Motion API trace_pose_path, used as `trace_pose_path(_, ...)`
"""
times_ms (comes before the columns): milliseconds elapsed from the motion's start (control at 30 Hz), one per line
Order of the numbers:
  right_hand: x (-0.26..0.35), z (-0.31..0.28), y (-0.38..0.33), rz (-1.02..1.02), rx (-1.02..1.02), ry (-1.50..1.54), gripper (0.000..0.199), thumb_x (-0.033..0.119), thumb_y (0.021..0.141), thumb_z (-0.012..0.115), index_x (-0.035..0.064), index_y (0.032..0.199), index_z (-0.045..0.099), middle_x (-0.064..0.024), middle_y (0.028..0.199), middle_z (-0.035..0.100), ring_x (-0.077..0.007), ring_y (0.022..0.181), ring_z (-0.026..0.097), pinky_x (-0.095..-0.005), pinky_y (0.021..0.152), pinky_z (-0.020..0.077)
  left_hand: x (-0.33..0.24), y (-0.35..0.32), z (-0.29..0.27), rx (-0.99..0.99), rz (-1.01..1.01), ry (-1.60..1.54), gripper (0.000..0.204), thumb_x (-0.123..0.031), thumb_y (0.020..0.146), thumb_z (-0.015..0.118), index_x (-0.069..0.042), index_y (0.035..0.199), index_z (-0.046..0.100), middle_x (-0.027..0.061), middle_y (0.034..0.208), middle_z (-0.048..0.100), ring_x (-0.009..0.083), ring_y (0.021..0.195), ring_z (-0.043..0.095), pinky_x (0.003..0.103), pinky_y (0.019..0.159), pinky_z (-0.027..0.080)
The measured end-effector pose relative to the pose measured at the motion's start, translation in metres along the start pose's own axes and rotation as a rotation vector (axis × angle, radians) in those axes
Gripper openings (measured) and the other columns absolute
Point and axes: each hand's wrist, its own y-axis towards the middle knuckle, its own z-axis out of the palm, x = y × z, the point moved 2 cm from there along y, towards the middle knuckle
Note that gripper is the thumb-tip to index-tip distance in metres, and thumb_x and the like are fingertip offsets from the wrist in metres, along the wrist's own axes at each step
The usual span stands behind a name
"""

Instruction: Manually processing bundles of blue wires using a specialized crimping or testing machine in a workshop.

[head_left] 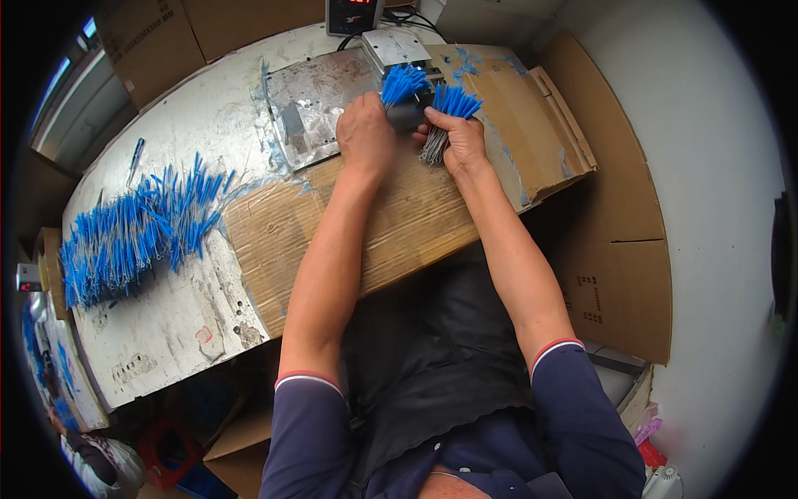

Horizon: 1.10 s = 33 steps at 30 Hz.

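Observation:
Near the far edge of the cardboard, my right hand (pixel 463 143) is closed round a bundle of thin wire brushes (pixel 455 101) with blue tips up and looped wire ends hanging below the palm. Just to its left, my left hand (pixel 366 133) is curled against a dark grey cylinder (pixel 405 116), its fingertips mostly hidden. Another bunch of blue-tipped brushes (pixel 404 84) rises above that cylinder; whether it stands inside or behind cannot be told. A large heap of the same brushes (pixel 137 233) lies on the worn white table (pixel 187 312) at the left.
Flattened cardboard (pixel 357 220) covers the table's front, with a metal plate (pixel 320 100) beyond it. A metal block (pixel 395 47) and a box with a red display (pixel 353 15) stand at the back. A pen (pixel 135 160) lies behind the heap. Cardboard sheets (pixel 615 208) lean at right.

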Motion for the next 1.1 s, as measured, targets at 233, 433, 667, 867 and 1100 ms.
trace_pose_path(233, 0.002, 0.007, 0.003, 0.02, -0.03, -0.179, 0.014, -0.007, 0.077, 0.076, -0.0047, 0.083, 0.064, -0.0136, 0.075, 0.066, -0.0229, 0.058, 0.067, -0.0353, 0.049, 0.0605, -0.001, 0.002, -0.006, -0.128, -0.153, -0.128, 0.01, -0.004, 0.083, 0.063, -0.004, 0.092, 0.06, 0.0169, 0.09, 0.066, 0.0389, 0.087, 0.064, 0.049, 0.075, 0.05)
trace_pose_path(433, 0.009, 0.022, 0.016, 0.051, -0.112, -0.464, 0.014, -0.011, 0.075, 0.074, -0.0057, 0.074, 0.061, -0.0153, 0.068, 0.064, -0.0224, 0.05, 0.064, -0.0349, 0.042, 0.0566, 0.005, 0.004, -0.004, -0.204, -0.173, -0.221, 0.013, -0.004, 0.084, 0.067, -0.004, 0.094, 0.059, 0.0175, 0.09, 0.066, 0.0413, 0.088, 0.064, 0.051, 0.076, 0.048)
trace_pose_path(667, 0.011, 0.028, 0.025, 0.059, -0.211, -0.569, 0.011, -0.011, 0.076, 0.072, -0.0085, 0.075, 0.062, -0.0174, 0.069, 0.065, -0.0239, 0.052, 0.065, -0.0362, 0.043, 0.0572, 0.003, 0.004, -0.005, -0.153, -0.224, -0.214, 0.012, -0.006, 0.084, 0.067, -0.004, 0.094, 0.059, 0.0177, 0.09, 0.065, 0.041, 0.09, 0.063, 0.051, 0.076, 0.048)
trace_pose_path(867, 0.012, 0.031, 0.027, 0.066, -0.222, -0.567, 0.012, -0.011, 0.077, 0.073, -0.0091, 0.078, 0.061, -0.0185, 0.07, 0.064, -0.0252, 0.051, 0.064, -0.0383, 0.042, 0.0566, 0.005, 0.004, -0.006, -0.199, -0.183, -0.172, 0.01, -0.007, 0.085, 0.067, -0.004, 0.092, 0.06, 0.017, 0.091, 0.065, 0.0396, 0.093, 0.062, 0.05, 0.078, 0.048)
trace_pose_path(1100, 0.003, 0.013, 0.029, 0.095, -0.116, -0.16, 0.012, -0.003, 0.081, 0.072, -0.0083, 0.08, 0.061, -0.0215, 0.073, 0.065, -0.0289, 0.058, 0.067, -0.044, 0.049, 0.0591, 0.002, 0.003, -0.001, -0.152, -0.141, -0.125, 0.008, -0.006, 0.083, 0.065, -0.004, 0.089, 0.061, 0.0166, 0.089, 0.067, 0.0399, 0.088, 0.063, 0.051, 0.077, 0.048)
